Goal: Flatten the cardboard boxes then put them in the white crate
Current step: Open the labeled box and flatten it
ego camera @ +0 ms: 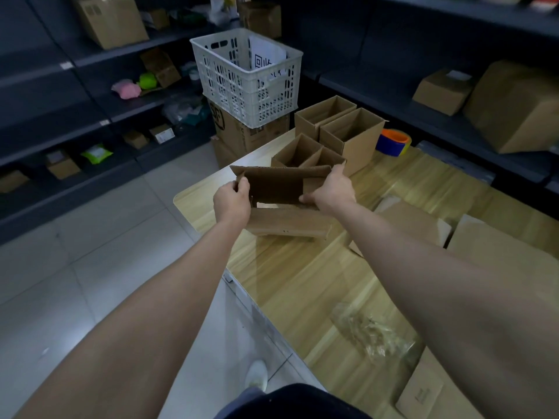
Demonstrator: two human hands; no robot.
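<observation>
Both our hands pinch the cardboard box: left hand [232, 198], right hand [331, 189], box [281, 189] half-collapsed. Uneven squeezing could tear a flap or spring it open.

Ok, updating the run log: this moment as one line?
flattening | left hand, right hand: grip brown cardboard box | white plastic crate: untouched

Dark metal shelves [45, 143] line the left side, and more dark shelves [378, 89] run along the right (the light is dim). Pale glossy floor tiles [99, 267] spread beside a light wood-grain desk [296, 282].
</observation>
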